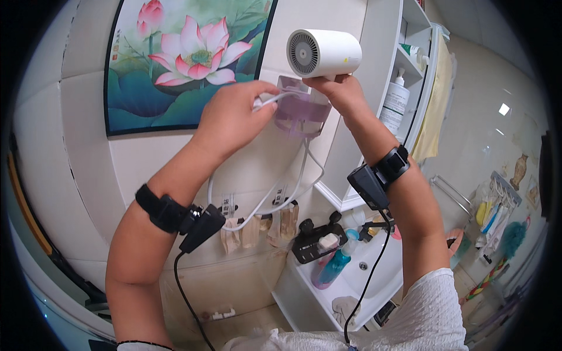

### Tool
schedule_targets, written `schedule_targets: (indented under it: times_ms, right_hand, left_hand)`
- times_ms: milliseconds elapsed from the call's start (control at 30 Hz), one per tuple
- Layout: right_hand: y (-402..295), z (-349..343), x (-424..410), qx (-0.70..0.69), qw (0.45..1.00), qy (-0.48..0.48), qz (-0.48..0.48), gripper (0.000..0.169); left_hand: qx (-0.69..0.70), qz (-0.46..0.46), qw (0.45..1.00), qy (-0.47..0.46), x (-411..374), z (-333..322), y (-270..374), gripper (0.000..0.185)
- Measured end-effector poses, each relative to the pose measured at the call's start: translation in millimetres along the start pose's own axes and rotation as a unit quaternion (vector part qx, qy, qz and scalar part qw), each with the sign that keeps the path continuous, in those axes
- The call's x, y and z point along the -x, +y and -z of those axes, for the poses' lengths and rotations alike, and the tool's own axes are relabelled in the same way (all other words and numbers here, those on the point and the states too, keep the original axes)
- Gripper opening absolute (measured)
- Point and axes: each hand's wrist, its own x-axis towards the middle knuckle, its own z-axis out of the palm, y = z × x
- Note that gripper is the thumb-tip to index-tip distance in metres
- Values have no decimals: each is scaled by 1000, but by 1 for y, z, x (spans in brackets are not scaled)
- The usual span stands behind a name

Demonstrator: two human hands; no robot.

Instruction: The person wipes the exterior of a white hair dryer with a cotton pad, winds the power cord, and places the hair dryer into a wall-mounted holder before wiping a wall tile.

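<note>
A white hair dryer [336, 52] is held up against the tiled wall, its round grille facing left. My right hand [341, 93] grips its handle from below, and most of that handle is hidden. My left hand [237, 118] pinches a section of white power cord [281, 97] between thumb and fingers. Just right of those fingertips, a translucent purple holder [293, 115] is mounted on the wall. Part of it lies behind the right hand's wrist. Below the holder the cord hangs in long loops [303, 171].
A framed lotus picture [189, 66] hangs at left. A white cabinet [377, 57] with a pump bottle [394, 105] juts out at right. Below are a black rack [303, 245], a blue spray bottle [334, 266] and a washbasin [377, 272]. Black devices [204, 228] with cables are strapped to both forearms.
</note>
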Motion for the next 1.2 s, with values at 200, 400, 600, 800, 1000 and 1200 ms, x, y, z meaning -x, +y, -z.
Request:
schedule_targets:
  times_ms: [200, 400, 600, 800, 1000, 1200]
  right_hand:
    - [12, -11, 9, -17, 998, 36, -38, 56]
    - [19, -13, 23, -77, 992, 27, -93, 45]
    - [20, -12, 25, -75, 984, 58, -151, 38]
    - [24, -19, 25, -153, 978, 105, -97, 40]
    - [29, -35, 25, -241, 959, 138, -57, 38]
    - [32, -36, 21, -245, 954, 160, -57, 31]
  left_hand:
    - [32, -5, 999, -1, -8, -17, -10, 31]
    - [393, 144, 908, -8, 18, -52, 11, 43]
    - [620, 339, 692, 148, 48, -98, 8, 40]
    - [677, 313, 666, 3, 35, -124, -27, 43]
    - [673, 310, 671, 17, 20, -135, -19, 39]
    - [692, 305, 653, 31, 21, -131, -9, 42]
